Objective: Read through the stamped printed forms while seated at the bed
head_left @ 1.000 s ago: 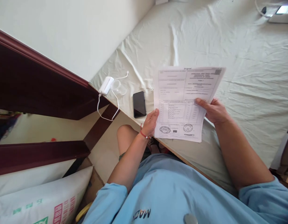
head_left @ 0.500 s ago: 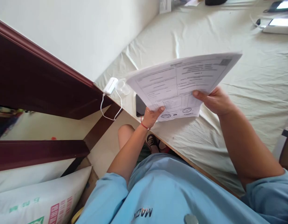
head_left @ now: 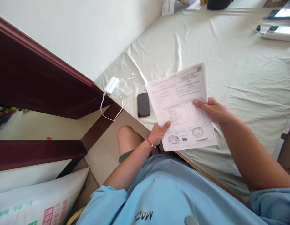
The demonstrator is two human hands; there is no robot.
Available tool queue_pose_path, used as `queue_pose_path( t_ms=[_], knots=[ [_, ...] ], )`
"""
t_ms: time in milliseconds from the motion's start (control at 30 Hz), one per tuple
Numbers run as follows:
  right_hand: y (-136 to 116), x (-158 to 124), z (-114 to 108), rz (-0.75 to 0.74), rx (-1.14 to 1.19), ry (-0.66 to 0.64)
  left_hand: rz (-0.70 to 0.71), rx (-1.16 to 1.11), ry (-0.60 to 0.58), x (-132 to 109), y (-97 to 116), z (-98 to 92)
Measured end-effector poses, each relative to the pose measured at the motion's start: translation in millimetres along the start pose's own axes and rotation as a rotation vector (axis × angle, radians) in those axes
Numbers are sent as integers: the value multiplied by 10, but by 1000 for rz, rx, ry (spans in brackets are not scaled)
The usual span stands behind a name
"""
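Note:
A printed paper form (head_left: 180, 106) with two round stamps near its bottom is held over the near edge of a table draped in a pale cloth (head_left: 241, 72). My left hand (head_left: 160, 132), with a red band at the wrist, pinches the sheet's lower left edge. My right hand (head_left: 211, 110) grips its right edge, thumb on top of the page. Just left of the sheet a black phone (head_left: 143, 104) lies face up on the cloth.
A white charger block (head_left: 111, 85) with a trailing cable and a small clear cup (head_left: 124, 87) sit at the table's left corner by the wall. Devices with lit screens (head_left: 278, 31) lie far right. A printed white sack (head_left: 39, 200) lies on the floor at left.
The sheet was tipped up and nearly edge-on half a second ago; now it lies flatter, turned slightly clockwise and lower, with both hands still on it.

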State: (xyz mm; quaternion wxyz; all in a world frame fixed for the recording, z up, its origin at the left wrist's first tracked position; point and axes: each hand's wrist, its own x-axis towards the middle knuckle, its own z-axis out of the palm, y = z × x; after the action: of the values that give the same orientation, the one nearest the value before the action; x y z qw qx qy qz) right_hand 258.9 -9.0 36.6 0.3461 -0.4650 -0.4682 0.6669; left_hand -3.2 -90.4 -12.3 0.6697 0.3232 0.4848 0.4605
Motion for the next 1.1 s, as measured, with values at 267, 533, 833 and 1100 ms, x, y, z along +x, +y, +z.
queue_pose_path(
  t_ms=[267, 533, 833, 1100],
  knots=[
    [528, -216, 173, 247, 168, 84, 105, -106, 184, -67, -87, -164],
    [581, -294, 234, 254, 180, 116, 141, 198, 253, 107, -102, -219],
    [549, -139, 206, 180, 29, 298, -88, 60, 185, 210, -96, -223],
    [492, -15, 167, 201, 14, 295, -83, 14, 271, 200, -155, -158]
  ],
)
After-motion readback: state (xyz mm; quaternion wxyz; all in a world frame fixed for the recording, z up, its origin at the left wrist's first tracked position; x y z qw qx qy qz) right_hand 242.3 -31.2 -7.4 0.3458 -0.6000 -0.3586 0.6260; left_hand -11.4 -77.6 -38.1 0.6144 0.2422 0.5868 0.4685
